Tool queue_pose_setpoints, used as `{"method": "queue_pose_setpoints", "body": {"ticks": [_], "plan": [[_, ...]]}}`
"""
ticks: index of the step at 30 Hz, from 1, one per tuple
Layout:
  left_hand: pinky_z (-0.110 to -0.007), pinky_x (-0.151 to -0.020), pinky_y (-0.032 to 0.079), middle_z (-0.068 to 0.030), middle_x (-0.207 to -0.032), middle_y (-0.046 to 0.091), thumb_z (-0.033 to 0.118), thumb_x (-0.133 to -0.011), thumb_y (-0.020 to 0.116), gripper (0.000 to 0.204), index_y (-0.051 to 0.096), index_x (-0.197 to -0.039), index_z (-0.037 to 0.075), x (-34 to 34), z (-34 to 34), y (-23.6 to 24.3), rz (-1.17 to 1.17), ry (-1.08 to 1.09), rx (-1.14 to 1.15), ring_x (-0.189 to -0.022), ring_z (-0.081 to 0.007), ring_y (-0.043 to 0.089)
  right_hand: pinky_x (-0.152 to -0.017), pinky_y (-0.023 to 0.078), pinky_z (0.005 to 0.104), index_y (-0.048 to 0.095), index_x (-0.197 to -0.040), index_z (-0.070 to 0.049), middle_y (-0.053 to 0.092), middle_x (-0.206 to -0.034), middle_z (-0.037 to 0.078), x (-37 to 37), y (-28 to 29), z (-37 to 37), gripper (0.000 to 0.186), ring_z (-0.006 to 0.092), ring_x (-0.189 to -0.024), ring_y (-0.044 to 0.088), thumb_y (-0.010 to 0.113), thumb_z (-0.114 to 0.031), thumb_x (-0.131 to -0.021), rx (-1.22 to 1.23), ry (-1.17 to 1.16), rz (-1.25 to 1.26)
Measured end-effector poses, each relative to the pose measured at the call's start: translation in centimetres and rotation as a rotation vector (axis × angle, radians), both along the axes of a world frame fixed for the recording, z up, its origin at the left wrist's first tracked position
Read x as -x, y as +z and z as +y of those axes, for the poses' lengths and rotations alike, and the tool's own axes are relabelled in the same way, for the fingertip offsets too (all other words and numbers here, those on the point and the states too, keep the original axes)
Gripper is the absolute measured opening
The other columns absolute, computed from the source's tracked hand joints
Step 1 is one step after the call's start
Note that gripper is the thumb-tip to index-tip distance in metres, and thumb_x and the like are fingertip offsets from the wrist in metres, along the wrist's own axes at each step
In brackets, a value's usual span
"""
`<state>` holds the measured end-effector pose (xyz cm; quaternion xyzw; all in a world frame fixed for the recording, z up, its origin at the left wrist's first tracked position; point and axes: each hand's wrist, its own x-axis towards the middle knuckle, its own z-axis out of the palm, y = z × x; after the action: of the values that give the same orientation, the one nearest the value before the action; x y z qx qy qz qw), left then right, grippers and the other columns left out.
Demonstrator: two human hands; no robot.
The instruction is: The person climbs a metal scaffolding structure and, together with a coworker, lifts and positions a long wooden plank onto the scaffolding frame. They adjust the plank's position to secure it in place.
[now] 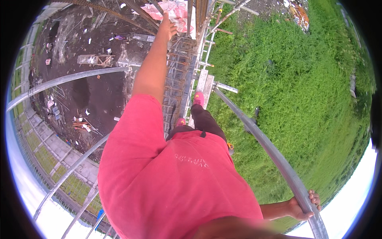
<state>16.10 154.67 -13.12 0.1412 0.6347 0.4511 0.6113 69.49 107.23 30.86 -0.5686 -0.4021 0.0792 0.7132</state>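
My left arm stretches far forward. My left hand (pixel 168 28) is open, its fingers apart, in front of a crumpled red-and-white sheet or sack (pixel 181 14). Rusty rebar rods (pixel 145 14) rise close beside it; whether a fingertip touches one I cannot tell. At the lower right, my right hand (pixel 304 206) is wrapped round a thick grey metal pipe (pixel 274 153) that slopes up toward my feet. Pink shoes are on my feet: one (pixel 198 98) rests on a narrow plank (pixel 208 89), the other (pixel 181 122) beside the rebar cage (pixel 176 75).
Scaffold poles (pixel 206 55) run along the right side of the cage. Another curved pipe (pixel 71 77) crosses the left. Far below lie dark muddy ground (pixel 81 93) with scattered debris on the left and green grass (pixel 274 75) on the right.
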Motion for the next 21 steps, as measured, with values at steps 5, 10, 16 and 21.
{"method": "queue_pose_setpoints", "body": {"ticks": [5,10,16,21], "plan": [[-0.051,-0.107,0.041,-0.0256,-0.154,0.033,0.077,-0.087,0.051,0.109,0.020,-0.155,-0.003,5.7,-11.7,-2.2,0.003,-0.014,0.127,-0.128,-0.0375,0.050,-0.077,0.044,0.0375,0.061,-0.110,-0.008,0.052,-0.085,0.005,-2.1,1.6,0.2,0.064,0.0192,-0.082,0.053,0.077,-0.060,-0.076,0.023,0.431,0.069],[-0.051,-0.103,0.043,-0.0219,-0.156,0.033,0.074,-0.081,0.061,0.108,0.027,-0.154,0.002,15.8,-24.9,-3.2,0.188,0.131,0.418,-0.127,-0.0373,0.052,-0.072,0.045,0.0308,0.055,-0.100,-0.010,0.055,-0.075,-0.002,-4.4,2.4,1.2,0.057,0.0122,-0.072,0.060,0.083,-0.053,-0.074,-0.003,0.852,0.086],[-0.049,-0.101,0.044,-0.0192,-0.154,0.037,0.063,-0.080,0.071,0.100,0.033,-0.152,0.005,23.8,-27.5,1.7,0.291,0.227,0.404,-0.126,-0.0356,0.052,-0.066,0.046,0.0275,0.056,-0.094,-0.011,0.060,-0.070,-0.004,-5.2,1.5,1.7,0.055,0.0103,-0.063,0.061,0.089,-0.047,-0.069,-0.085,0.891,0.121],[-0.046,-0.106,0.039,-0.0162,-0.147,0.044,0.047,-0.079,0.079,0.099,0.029,-0.152,0.002,24.2,-12.0,13.0,0.512,0.108,-0.155,-0.129,-0.0305,0.050,-0.065,0.049,0.0268,0.057,-0.095,-0.012,0.061,-0.069,-0.004,-4.8,1.7,1.6,0.056,0.0100,-0.062,0.064,0.089,-0.050,-0.069,-0.075,0.845,0.100]]}}
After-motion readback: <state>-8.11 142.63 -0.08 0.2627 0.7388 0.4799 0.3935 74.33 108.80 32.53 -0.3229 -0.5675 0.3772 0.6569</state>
